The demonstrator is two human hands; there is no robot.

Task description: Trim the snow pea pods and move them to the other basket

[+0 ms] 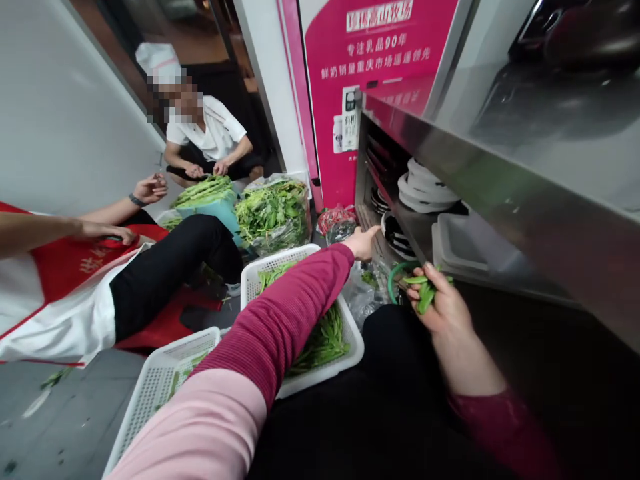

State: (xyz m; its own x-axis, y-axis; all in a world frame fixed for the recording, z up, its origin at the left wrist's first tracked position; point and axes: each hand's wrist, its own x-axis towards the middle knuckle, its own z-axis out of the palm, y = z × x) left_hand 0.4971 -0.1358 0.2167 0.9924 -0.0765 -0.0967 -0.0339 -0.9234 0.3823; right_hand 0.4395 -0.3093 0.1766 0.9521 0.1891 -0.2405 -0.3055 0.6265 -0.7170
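Note:
My right hand [447, 310] is closed around a few flat green bean pods [427, 293], held beside a green ring-shaped rim [394, 283]. My left hand [363, 245] reaches forward near the metal shelving, one finger stretched out. Its other fingers are largely hidden, and I see nothing held in it. Under my left forearm stands a white perforated basket [356, 343] with green pods [327, 340] inside. Another white basket [150, 383], lower left, has some green pieces in it and is partly covered by my sleeve.
A co-worker in a red apron [95, 257] sits at left; another in a white cap [160, 63] crouches behind leafy greens [273, 213] and a blue crate [215, 210] of stalks. On the right, a steel counter [480, 173] has bowls [423, 190] and plastic trays [460, 243] beneath.

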